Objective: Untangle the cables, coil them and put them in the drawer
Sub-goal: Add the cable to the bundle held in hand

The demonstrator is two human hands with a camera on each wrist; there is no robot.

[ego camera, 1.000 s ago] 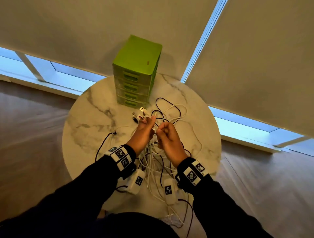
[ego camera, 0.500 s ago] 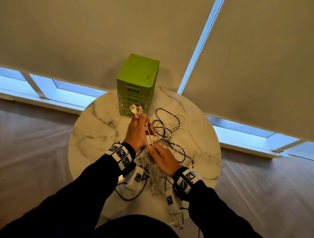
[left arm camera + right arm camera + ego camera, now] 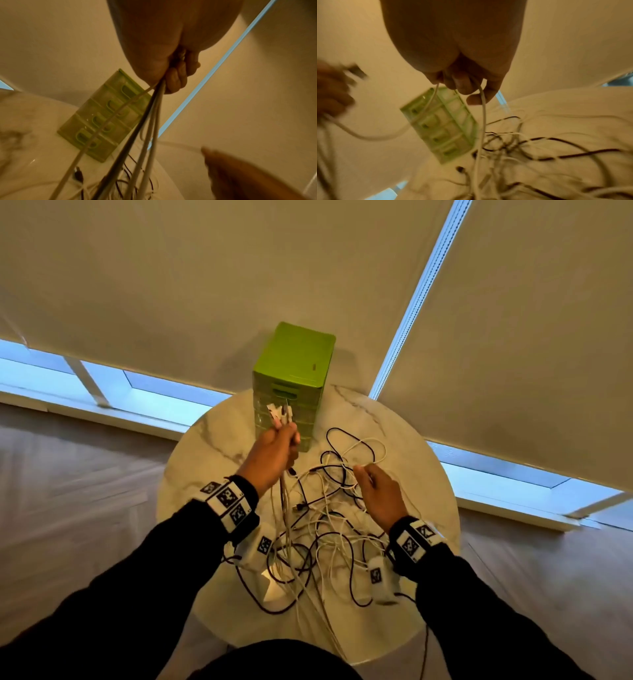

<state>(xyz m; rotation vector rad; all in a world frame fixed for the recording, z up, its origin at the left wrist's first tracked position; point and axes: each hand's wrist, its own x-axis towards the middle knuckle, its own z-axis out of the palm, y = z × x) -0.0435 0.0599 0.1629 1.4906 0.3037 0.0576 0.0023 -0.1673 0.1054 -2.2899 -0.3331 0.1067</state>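
- The left hand (image 3: 274, 453) is up high now, lifted well clear of the table (image 3: 205, 460), where a second ago both hands worked close together low over the heap.
- Its fingers are curled tight round a bunch of cables (image 3: 150, 121), white and dark strands together, with the plug ends (image 3: 279, 412) poking out above the fist, right in front of the green drawer unit (image 3: 294, 364).
- From the left wrist view those strands run taut from the fist straight down into the pile.
- The right hand (image 3: 380, 494) has swung out to the right, away from its partner; half a second ago it was down in the knot just beside the left.
- Its fingers (image 3: 462, 83) are curled round a white cable (image 3: 483, 115), which loops through the grip and drops down toward the heap.
- So the hands are pulling apart. My read is that this is a stretch-out move to draw one lead free of the rest.
- The tangle (image 3: 329, 529) itself lies spread over the marble, white and black loops crossing, still thoroughly knotted.
- All the drawers look closed, nothing is coiled, nothing is stowed: this is early in the job.
- The risk I see is that hauling a whole bunch upward may cinch the knots tighter.
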